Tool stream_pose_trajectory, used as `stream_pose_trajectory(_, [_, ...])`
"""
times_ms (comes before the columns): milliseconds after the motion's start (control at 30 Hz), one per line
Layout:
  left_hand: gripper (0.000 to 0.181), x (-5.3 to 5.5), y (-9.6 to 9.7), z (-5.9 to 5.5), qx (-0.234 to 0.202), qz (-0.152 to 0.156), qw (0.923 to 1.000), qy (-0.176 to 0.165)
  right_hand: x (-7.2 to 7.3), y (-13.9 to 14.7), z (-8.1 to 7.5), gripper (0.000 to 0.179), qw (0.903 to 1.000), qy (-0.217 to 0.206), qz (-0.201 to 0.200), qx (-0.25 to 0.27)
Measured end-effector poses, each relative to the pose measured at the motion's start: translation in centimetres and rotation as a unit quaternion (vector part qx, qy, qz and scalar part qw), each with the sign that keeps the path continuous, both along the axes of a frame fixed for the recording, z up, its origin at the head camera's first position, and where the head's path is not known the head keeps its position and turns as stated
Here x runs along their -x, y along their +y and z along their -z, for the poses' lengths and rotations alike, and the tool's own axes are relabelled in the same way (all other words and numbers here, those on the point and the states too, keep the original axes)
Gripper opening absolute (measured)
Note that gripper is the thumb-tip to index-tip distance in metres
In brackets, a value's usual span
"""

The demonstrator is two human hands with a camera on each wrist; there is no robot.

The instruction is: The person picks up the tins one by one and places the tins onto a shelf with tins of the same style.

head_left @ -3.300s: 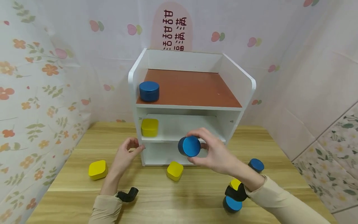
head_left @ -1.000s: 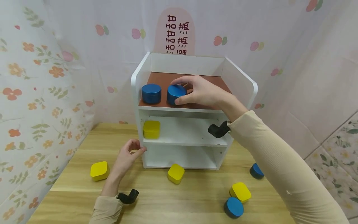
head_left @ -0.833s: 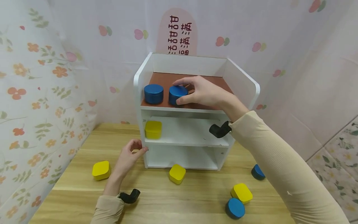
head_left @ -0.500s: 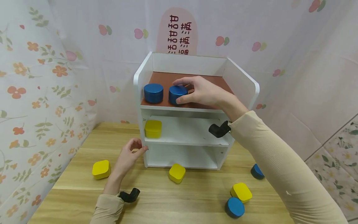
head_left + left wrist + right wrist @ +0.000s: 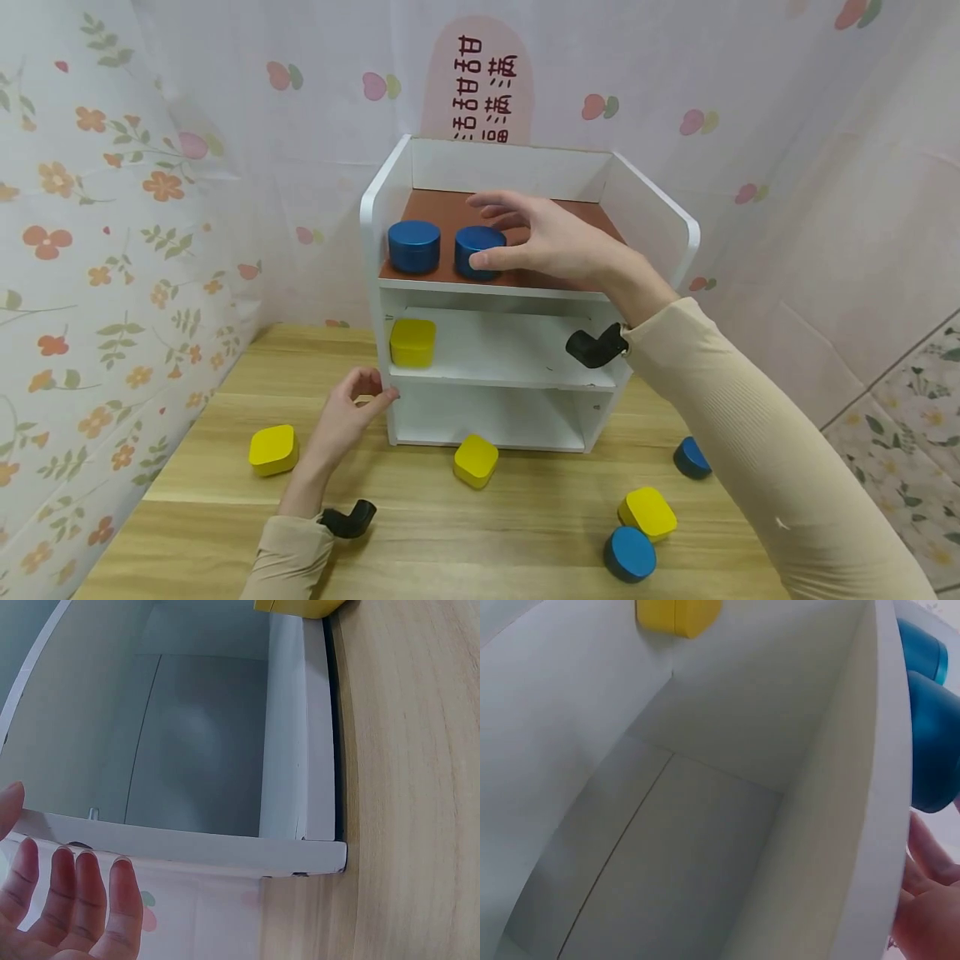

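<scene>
A white shelf unit (image 5: 517,343) with a brown top stands on the wooden table. On its top deck, near the front, sit two round blue tins side by side: a left blue tin (image 5: 414,247) and a second blue tin (image 5: 471,242). My right hand (image 5: 558,237) hovers at the second tin, fingers spread and raised off its lid, the thumb in front of it. A yellow square tin (image 5: 412,343) occupies the left of the middle shelf. My left hand (image 5: 347,421) holds the unit's left side panel (image 5: 187,844), thumb at the front edge and fingers (image 5: 86,900) along the outside.
On the table lie a yellow tin (image 5: 273,450) at left, another yellow tin (image 5: 476,461) before the unit, and at right a yellow tin (image 5: 649,512) against a blue tin (image 5: 630,554). One more blue tin (image 5: 691,457) is partly behind the right sleeve (image 5: 757,425).
My right hand carried the second blue tin up from before the shelves and set it beside the first on top. Its fingers have since lifted off the lid. My left hand stays put.
</scene>
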State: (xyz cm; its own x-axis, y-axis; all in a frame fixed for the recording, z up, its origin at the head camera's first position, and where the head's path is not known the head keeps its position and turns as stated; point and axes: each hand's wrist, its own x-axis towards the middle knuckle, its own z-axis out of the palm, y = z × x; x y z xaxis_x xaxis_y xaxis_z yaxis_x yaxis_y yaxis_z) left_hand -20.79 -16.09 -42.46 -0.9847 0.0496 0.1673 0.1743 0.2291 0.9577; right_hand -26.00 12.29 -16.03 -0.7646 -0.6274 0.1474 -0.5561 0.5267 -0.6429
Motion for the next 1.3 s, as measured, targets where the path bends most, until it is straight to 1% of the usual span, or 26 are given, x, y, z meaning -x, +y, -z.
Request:
stream_pose_trajectory(167, [0.036, -0.2, 0.0, -0.1, 0.003, -0.001, 1.0, 0.001, -0.7, 0.3, -0.2, 0.066, 0.9996, 0.021, 0.01, 0.018])
stream_pose_trajectory(300, [0.037, -0.1, 0.0, -0.1, 0.003, 0.002, 1.0, 0.002, -1.7, 0.6, -0.2, 0.057, 0.9981, 0.045, 0.025, 0.032])
stream_pose_trajectory(433, [0.037, 0.0, 0.1, 0.0, 0.004, 0.001, 1.0, 0.001, -2.6, 1.1, -0.1, 0.051, 0.995, 0.066, 0.038, 0.065])
stream_pose_trajectory(567, [0.036, 0.2, 0.2, -0.1, 0.003, 0.003, 1.0, 0.001, -3.8, 1.9, -0.4, 0.046, 0.9912, 0.093, 0.041, 0.085])
stream_pose_trajectory(667, [0.036, 0.3, 0.2, 0.0, 0.004, 0.006, 1.0, 0.003, -4.6, 2.4, -0.7, 0.041, 0.9878, 0.12, 0.034, 0.093])
stream_pose_trajectory(800, [0.035, 0.1, 0.1, 0.1, 0.006, 0.003, 1.0, 0.001, -5.3, 2.9, -0.8, 0.034, 0.9841, 0.152, 0.016, 0.091])
stream_pose_trajectory(900, [0.035, 0.1, 0.1, 0.0, 0.006, 0.002, 1.0, -0.001, -6.0, 3.3, -0.5, 0.029, 0.9828, 0.168, 0.004, 0.077])
stream_pose_trajectory(1100, [0.035, 0.1, 0.1, -0.1, 0.004, 0.002, 1.0, -0.001, -7.4, 4.6, 0.2, 0.023, 0.9807, 0.186, -0.021, 0.058])
stream_pose_trajectory(1300, [0.034, 0.2, 0.1, 0.0, 0.005, 0.002, 1.0, -0.001, -8.1, 6.1, 1.5, 0.025, 0.9798, 0.189, -0.042, 0.05])
